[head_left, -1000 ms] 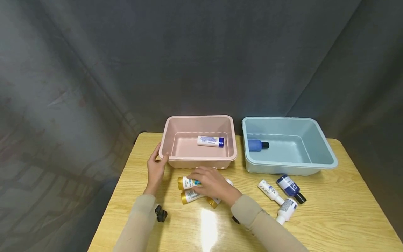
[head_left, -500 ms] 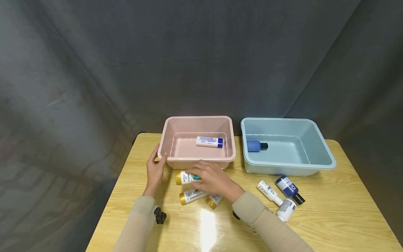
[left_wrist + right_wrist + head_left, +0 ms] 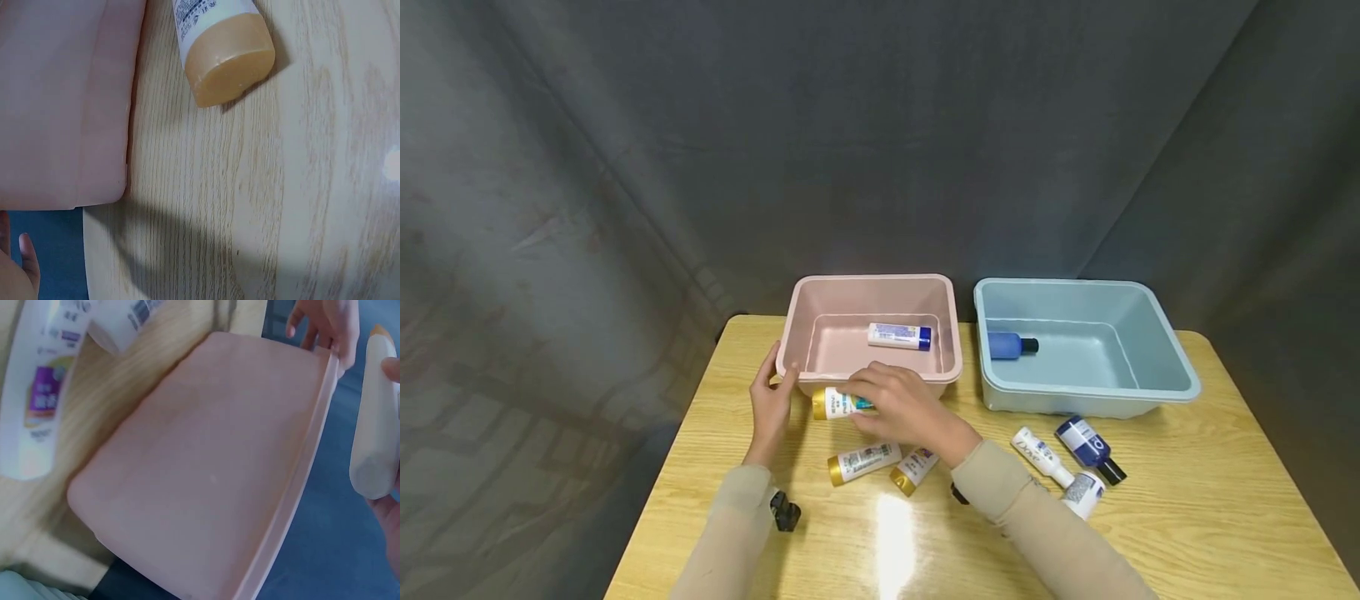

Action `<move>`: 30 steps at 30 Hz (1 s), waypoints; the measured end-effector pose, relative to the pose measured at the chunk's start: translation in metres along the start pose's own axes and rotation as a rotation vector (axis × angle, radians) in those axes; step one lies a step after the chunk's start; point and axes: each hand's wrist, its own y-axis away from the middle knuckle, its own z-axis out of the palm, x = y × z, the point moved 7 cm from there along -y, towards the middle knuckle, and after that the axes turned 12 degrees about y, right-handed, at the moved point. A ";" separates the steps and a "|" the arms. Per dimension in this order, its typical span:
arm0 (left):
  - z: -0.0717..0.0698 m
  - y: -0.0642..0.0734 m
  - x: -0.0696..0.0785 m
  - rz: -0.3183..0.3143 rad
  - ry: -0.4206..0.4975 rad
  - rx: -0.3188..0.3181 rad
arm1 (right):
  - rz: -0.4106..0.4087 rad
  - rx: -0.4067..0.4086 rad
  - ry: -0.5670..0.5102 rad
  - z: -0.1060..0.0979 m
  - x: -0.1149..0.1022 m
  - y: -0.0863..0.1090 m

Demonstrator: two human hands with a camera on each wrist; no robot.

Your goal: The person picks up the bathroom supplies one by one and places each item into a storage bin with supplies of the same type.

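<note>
My left hand [image 3: 769, 418] grips the front left corner of the pink bin [image 3: 874, 295], its thumb over the rim. My right hand [image 3: 901, 407] holds a white tube with a gold cap [image 3: 833, 404], raised in front of the bin's near wall, cap to the left. In the right wrist view this tube [image 3: 374, 425] is apart from the bin, and fingers partly cover it. Two similar gold-capped tubes, one on the left [image 3: 867, 462] and one on the right [image 3: 916, 468], lie on the table below. Inside the pink bin rests a white tube with a blue cap [image 3: 897, 336].
A light blue bin [image 3: 1090, 392] stands to the right, with a blue black-capped bottle [image 3: 1006, 346] inside. Before it lie a slim white bottle [image 3: 1041, 455], a dark blue bottle [image 3: 1086, 442] and another white bottle [image 3: 1083, 493]. Dark cloth [image 3: 880, 150] hangs behind the table.
My right hand has lifted the gold-capped tube off the table and moved it up and slightly left, toward the pink bin's front rim. My left hand has stayed at the corner.
</note>
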 end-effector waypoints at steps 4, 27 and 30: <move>-0.002 0.001 -0.001 -0.008 -0.001 0.001 | 0.005 0.012 0.014 -0.003 0.004 -0.006; -0.009 -0.013 -0.035 -0.014 0.006 0.021 | 0.061 -0.013 0.019 -0.021 0.028 -0.027; -0.009 -0.013 -0.037 -0.007 0.000 0.025 | 0.068 -0.022 0.020 -0.022 0.031 -0.028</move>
